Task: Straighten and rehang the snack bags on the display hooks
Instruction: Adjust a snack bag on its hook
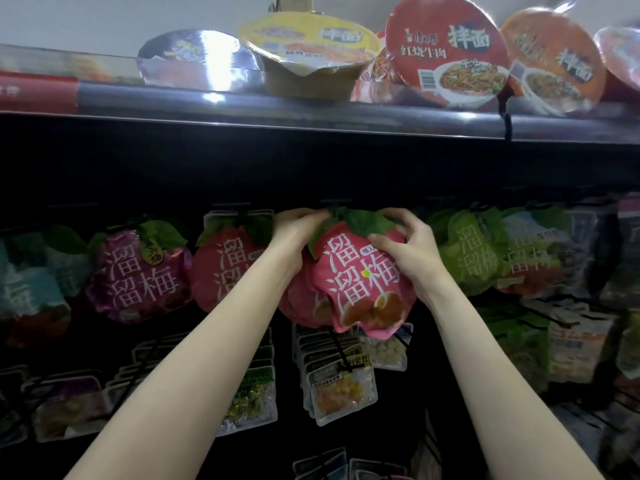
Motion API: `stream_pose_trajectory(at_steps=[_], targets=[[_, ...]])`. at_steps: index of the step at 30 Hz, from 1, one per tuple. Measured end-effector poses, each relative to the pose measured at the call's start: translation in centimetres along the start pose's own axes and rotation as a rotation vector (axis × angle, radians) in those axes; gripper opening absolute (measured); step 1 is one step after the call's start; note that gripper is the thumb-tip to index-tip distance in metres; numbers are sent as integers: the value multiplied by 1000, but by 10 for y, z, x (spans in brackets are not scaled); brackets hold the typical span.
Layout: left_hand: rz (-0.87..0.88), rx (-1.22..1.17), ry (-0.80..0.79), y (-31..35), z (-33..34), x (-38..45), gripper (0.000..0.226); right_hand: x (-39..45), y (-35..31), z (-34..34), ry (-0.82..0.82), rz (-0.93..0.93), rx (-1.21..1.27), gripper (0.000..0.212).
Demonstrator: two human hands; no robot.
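The fingers of the right hand (407,252) curl over the green leaf-shaped top of a pink snack bag (363,278), thumb pressed on its front face, gripping it. The left hand (296,233) grips the same bag's upper left edge, fingertips pinching the leaf top where it meets the hook; the hook itself is too dark to make out. Both forearms reach up and forward from below, converging on the bag.

The pink bag carries large white characters 溜溜梅, with pictured fruit near its lower edge. It hangs tilted, in front of another pink bag of the same kind.

Left of the pink bag hangs a red bag (221,268) showing 溜溜, partly hidden by the left forearm, and further left a purple bag (138,275) reading 溜溜梅. Right of the pink bag hangs a green bag (474,254) with the same lettering.

Below the pink bag hang clear-windowed pouches (339,386); their print is unreadable. Above it, on the shelf (311,109), stand instant noodle bowls; the red bowl (446,53) reads 拌面 and 红烧牛肉.
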State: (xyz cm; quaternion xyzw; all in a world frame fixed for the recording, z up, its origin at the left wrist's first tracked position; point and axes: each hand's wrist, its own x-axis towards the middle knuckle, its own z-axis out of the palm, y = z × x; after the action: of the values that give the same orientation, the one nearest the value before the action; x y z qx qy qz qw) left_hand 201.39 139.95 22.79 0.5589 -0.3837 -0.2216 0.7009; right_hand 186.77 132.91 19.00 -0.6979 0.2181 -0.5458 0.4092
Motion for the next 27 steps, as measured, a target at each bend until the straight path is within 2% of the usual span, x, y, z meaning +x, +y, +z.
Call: stream_pose_trajectory(at_steps=[5,7,11,16,23,27], targets=[[-131,19,-70,7,-4,1,6,1,2,5,6,-60,-82,35],[-111,52,-118,5,-13,4,12,0,1,2,-23,-56,-83,34],[-55,47,-111,0,-22,5,11,-1,1,2,-67,-23,-28,33],[112,153,-107,2,-20,8,6,1,-1,0,-80,-75,-31,33],[107,94,-19,-3,4,12,19,5,7,-6,-60,-9,42,34],[94,130,-44,-6,9,15,15,4,10,-8,-59,13,50,32]])
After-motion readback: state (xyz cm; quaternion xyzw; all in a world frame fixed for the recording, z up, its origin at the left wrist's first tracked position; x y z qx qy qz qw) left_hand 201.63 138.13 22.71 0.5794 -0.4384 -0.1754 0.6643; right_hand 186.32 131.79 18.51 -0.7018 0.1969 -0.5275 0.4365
